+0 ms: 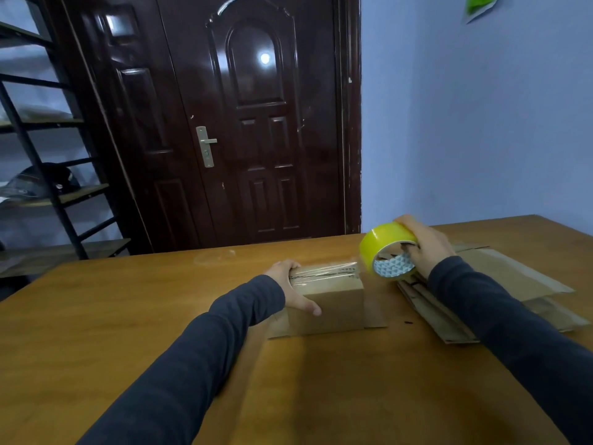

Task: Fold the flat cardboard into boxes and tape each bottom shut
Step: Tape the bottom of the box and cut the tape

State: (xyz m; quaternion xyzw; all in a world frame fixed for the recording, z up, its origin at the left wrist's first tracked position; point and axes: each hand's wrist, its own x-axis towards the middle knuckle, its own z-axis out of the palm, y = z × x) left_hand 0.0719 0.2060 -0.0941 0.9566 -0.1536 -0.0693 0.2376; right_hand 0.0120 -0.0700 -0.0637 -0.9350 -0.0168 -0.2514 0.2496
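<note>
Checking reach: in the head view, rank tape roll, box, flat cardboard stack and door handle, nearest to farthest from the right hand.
1. tape roll, held in the right hand.
2. flat cardboard stack, just below it.
3. box, to its left.
4. door handle, far behind.

Dim, bluish light; door (250, 123) glare; warped edges.

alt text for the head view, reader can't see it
A person's left hand grips a small cardboard box on a wooden table, shiny clear tape along its top, while the right hand holds a yellow tape roll just right of it. Flat cardboard lies stacked under the right arm; a dark door stands behind.
</note>
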